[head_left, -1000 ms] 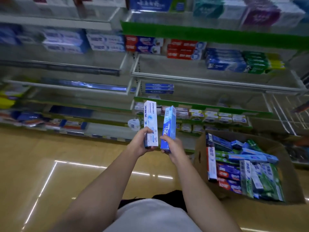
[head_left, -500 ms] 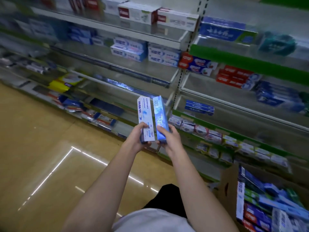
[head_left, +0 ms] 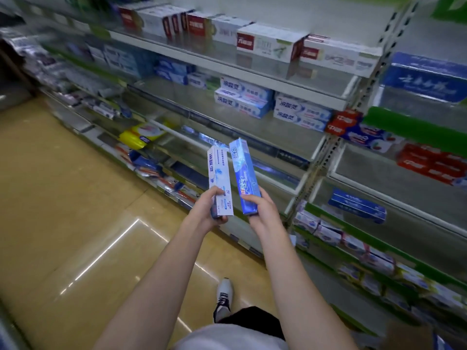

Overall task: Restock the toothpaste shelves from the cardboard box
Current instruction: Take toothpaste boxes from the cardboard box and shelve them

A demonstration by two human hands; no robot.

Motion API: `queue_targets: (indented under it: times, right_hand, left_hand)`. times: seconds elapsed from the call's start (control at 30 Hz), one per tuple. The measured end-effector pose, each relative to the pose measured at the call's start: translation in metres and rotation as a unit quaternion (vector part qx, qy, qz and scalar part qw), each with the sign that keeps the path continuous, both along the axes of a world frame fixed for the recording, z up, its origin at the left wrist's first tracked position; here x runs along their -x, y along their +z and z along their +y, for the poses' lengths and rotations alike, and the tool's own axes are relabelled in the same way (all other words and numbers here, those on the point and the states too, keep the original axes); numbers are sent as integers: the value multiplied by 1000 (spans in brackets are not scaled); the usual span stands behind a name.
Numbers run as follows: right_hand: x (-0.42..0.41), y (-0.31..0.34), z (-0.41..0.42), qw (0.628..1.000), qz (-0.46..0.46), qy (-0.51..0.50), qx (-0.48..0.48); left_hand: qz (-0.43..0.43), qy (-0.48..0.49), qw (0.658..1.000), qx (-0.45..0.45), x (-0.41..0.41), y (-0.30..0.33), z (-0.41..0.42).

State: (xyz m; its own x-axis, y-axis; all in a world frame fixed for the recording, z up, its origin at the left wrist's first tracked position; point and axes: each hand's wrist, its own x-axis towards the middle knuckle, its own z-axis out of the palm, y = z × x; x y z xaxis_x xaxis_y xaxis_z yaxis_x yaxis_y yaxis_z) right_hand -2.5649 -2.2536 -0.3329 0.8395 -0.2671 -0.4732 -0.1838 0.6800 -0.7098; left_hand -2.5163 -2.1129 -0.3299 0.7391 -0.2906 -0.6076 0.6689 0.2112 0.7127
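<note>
Toothpaste cartons are in both hands, one each, held upright in front of the person's chest and well short of the shelving. The left hand (head_left: 208, 210) clamps round the lower end of the white carton (head_left: 219, 180), thumb across its printed face, fingers wrapped behind. The right hand (head_left: 261, 210) grips the foot of the blue carton (head_left: 244, 176) the same way. Holding them by the bottom leaves the long printed faces turned toward the head, which probably serves to read the brands and match each to its row. The two cartons stand side by side, nearly touching, the blue one tilted slightly away from the white.

Both are long, slim boxes. The white one carries pale blue graphics and blue lettering down its length; the blue one is glossy, with white script and a small red mark near the grip.

Below the cartons, a sneaker (head_left: 223, 296) stands on the shiny tan floor (head_left: 63, 223). A brown corner of the cardboard box (head_left: 409, 335) shows far to their lower right.

Beyond the cartons, up and to the right, a stack of matching white-and-blue packs (head_left: 243, 102) sits on a glass shelf (head_left: 252, 133), likely the white carton's home. Higher still stand red-and-white boxes (head_left: 270, 42). Red packs (head_left: 432, 162) lie farther right.
</note>
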Motion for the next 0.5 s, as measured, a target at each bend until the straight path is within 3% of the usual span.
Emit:
queue_targets:
  times: [0.2,0.5]
  right_hand:
    - [-111,6,34,997,-7,29,-71]
    - [-234,11,67,993,-28,58,-99]
  left_hand:
    - [-17,25,998,-51,-99,20,33]
    - [-70,38,995,-58,-203,37,56]
